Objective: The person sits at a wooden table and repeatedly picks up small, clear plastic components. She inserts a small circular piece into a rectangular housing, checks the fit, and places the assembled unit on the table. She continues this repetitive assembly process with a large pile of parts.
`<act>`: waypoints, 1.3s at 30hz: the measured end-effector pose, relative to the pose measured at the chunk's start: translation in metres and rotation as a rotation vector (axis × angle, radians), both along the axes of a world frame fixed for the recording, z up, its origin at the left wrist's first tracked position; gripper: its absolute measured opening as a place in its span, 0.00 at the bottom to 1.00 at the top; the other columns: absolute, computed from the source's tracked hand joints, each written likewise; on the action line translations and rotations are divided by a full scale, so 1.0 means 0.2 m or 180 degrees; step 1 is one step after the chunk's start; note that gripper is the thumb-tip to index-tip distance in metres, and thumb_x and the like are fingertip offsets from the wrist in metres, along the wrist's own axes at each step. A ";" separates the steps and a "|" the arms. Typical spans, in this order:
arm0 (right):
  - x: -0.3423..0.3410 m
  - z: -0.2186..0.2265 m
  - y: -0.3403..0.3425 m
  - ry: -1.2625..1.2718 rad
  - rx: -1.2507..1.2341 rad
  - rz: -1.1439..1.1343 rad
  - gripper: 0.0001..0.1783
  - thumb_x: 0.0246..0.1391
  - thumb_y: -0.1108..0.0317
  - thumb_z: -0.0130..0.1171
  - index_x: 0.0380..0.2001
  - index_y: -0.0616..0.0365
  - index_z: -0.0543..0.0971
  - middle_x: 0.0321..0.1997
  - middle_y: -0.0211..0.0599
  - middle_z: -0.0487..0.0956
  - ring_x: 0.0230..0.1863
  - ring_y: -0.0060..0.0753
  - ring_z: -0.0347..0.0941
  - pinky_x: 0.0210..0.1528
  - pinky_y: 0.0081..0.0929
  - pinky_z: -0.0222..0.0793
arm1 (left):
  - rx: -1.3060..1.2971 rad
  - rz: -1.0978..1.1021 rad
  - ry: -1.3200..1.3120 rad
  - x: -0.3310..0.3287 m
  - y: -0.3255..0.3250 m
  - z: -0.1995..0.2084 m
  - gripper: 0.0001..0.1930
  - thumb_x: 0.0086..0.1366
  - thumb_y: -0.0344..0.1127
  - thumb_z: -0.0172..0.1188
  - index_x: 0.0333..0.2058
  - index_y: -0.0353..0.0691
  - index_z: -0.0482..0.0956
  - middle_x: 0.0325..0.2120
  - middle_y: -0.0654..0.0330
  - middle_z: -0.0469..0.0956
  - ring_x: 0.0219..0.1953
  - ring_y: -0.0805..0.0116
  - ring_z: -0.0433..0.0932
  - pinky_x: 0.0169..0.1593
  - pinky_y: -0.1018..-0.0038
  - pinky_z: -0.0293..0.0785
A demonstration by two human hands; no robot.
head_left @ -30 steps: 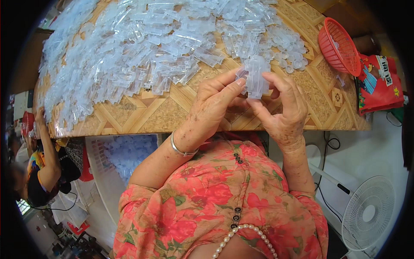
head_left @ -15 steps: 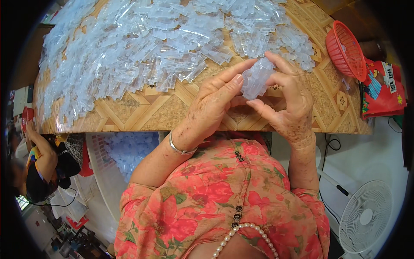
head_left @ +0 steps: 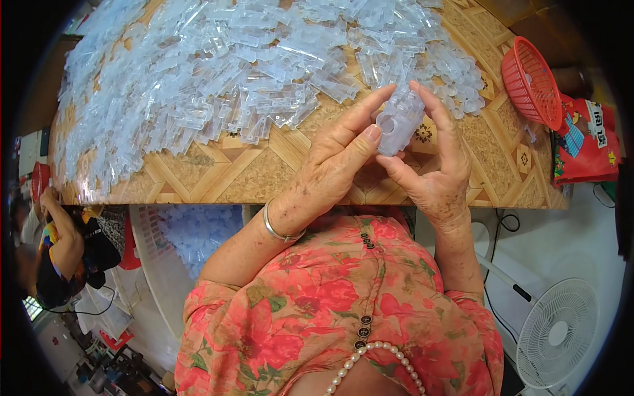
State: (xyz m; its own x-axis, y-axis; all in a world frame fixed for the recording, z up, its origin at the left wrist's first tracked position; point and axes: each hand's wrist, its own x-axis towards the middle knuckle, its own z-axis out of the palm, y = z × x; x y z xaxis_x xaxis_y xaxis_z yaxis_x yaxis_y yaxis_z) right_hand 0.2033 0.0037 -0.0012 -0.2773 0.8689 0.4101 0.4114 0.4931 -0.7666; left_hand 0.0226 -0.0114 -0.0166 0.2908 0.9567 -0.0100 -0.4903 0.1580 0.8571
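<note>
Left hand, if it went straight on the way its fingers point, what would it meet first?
Your left hand would first meet the clear part it holds; beyond that, probably the loose pieces, though depth is hard to judge here.

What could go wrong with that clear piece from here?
The clear piece could slip, since the left hand and right hand seem to hold it by a light fingertip grip. If dropped, it might be hard to pick out: the heap of similarly clear pieces lies close by.
</note>
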 end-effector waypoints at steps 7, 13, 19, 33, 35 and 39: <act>0.01 -0.05 0.02 0.0282 -0.0128 0.0107 0.50 0.42 0.73 0.79 0.70 0.55 0.67 0.73 0.41 0.70 0.65 0.39 0.75 0.57 0.32 0.80 | 0.0170 -0.0057 0.0390 -0.01 -0.01 0.02 0.27 0.79 0.36 0.50 0.73 0.42 0.61 0.53 0.57 0.77 0.49 0.73 0.79 0.56 0.73 0.75; 0.02 -0.07 0.01 0.0276 -0.0137 0.0083 0.52 0.40 0.70 0.80 0.70 0.57 0.67 0.71 0.41 0.72 0.65 0.38 0.75 0.60 0.32 0.77 | 0.0419 -0.0110 0.0590 -0.02 -0.01 0.03 0.26 0.79 0.34 0.49 0.73 0.43 0.63 0.57 0.54 0.77 0.58 0.68 0.75 0.62 0.70 0.71; 0.05 -0.06 0.02 0.0183 0.0092 0.0084 0.51 0.39 0.70 0.80 0.68 0.59 0.68 0.69 0.42 0.74 0.63 0.40 0.77 0.61 0.32 0.76 | 0.0777 -0.0167 0.0903 -0.01 0.00 0.04 0.28 0.80 0.40 0.49 0.74 0.40 0.59 0.57 0.58 0.76 0.52 0.71 0.78 0.58 0.72 0.74; 0.03 -0.10 0.02 0.0372 -0.0073 0.0014 0.48 0.39 0.68 0.79 0.66 0.61 0.70 0.67 0.43 0.76 0.60 0.43 0.78 0.60 0.35 0.75 | 0.1221 0.0002 0.1563 -0.02 0.00 0.01 0.27 0.81 0.40 0.48 0.73 0.42 0.62 0.51 0.56 0.81 0.48 0.70 0.81 0.55 0.72 0.75; 0.03 -0.11 0.01 0.0379 -0.0111 -0.0004 0.48 0.38 0.68 0.79 0.66 0.61 0.70 0.65 0.43 0.77 0.59 0.43 0.78 0.60 0.35 0.75 | 0.1206 0.0010 0.1633 -0.02 0.00 0.01 0.26 0.81 0.39 0.48 0.73 0.42 0.62 0.52 0.56 0.80 0.49 0.70 0.81 0.56 0.72 0.74; 0.04 -0.11 0.02 -0.0070 0.0305 -0.0188 0.47 0.39 0.67 0.79 0.65 0.60 0.71 0.63 0.42 0.79 0.58 0.42 0.79 0.59 0.34 0.75 | 0.1290 0.0044 0.1851 -0.02 0.01 0.03 0.25 0.80 0.37 0.48 0.72 0.42 0.65 0.55 0.55 0.78 0.55 0.68 0.77 0.60 0.70 0.71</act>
State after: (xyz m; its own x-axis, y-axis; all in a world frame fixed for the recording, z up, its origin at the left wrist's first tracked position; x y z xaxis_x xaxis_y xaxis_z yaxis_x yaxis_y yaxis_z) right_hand 0.2106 0.0072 -0.0228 -0.2366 0.8410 0.4865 0.4581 0.5382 -0.7075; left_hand 0.0185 -0.0100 -0.0115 0.3342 0.9215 0.1977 0.0650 -0.2318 0.9706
